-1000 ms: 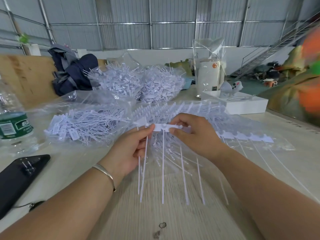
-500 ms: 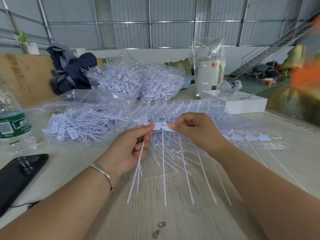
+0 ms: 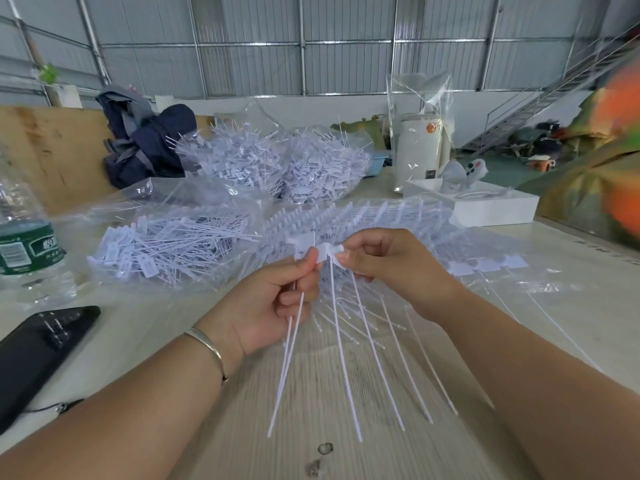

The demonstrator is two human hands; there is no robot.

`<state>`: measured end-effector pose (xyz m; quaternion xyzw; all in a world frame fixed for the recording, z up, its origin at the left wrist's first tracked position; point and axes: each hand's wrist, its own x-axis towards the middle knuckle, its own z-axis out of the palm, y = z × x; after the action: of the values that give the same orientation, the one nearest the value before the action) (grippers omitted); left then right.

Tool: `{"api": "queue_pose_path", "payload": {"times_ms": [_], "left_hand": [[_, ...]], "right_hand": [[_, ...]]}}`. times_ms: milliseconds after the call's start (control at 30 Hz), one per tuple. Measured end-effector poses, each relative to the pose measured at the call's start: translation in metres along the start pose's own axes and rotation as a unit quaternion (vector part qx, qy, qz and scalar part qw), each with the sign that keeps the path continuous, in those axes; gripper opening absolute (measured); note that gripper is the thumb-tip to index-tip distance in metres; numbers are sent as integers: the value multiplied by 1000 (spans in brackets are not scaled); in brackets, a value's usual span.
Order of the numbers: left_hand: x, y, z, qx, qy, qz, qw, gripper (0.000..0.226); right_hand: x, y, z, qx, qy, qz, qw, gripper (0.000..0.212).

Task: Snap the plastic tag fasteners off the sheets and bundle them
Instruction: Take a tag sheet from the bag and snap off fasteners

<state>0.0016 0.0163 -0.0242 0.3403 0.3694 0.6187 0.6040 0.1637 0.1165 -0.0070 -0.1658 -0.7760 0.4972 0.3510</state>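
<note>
My left hand [image 3: 277,303] grips a small bunch of loose white tag fasteners [image 3: 289,362], their thin tails hanging down, and its thumb and forefinger pinch the end tag of a white sheet strip [image 3: 320,252]. My right hand [image 3: 388,265] pinches the same strip just to the right, with several tails dangling below it over the table. The rest of the strip [image 3: 485,266] trails to the right behind my right wrist. More uncut sheets [image 3: 363,213] lie fanned out on clear plastic behind my hands.
A clear bag of loose fasteners [image 3: 166,244] lies at the left, two heaped bags [image 3: 277,164] further back. A water bottle [image 3: 24,244] and a black phone [image 3: 38,344] sit at the left edge. A white box [image 3: 491,206] stands at the right.
My hands have drawn closer together along the strip. The tails in my left hand now swing out to the lower left, and the strip between my hands is shorter.
</note>
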Motion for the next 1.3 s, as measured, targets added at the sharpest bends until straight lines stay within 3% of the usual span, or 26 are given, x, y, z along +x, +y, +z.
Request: {"api": "queue_pose_path", "payload": {"times_ms": [133,233,367,567,767,933,1000,1167,1233,1300], "left_hand": [[-2,-6,3,-3,-78,-44,996,41],[-1,-6,4,8,-77,-44,996,38],[2,0,6,-19,-22,-24,999,19],[6,4,5,-58,111,8,992,26],[4,5,3,-18,93,22,995,24],[5,1,2,78,124,43,988,14],[6,-1,1,105,155,42,981,19],[8,-1,-2,75,166,73,981,21],[8,-1,-3,78,168,75,980,20],[8,-1,-2,84,175,76,978,16]], "right_hand": [[-2,0,3,33,-48,12,998,26],[-2,-2,6,42,-45,15,998,21],[-1,-5,5,28,-18,15,999,23],[2,-2,3,11,11,20,1000,10],[3,6,4,-198,66,-26,978,7],[3,8,4,-216,66,-43,973,6],[3,7,4,-215,52,-55,974,5],[5,6,-2,-244,65,-46,966,6],[5,4,-5,-303,77,-51,949,18],[4,-1,-6,-419,92,-73,900,29]]}}
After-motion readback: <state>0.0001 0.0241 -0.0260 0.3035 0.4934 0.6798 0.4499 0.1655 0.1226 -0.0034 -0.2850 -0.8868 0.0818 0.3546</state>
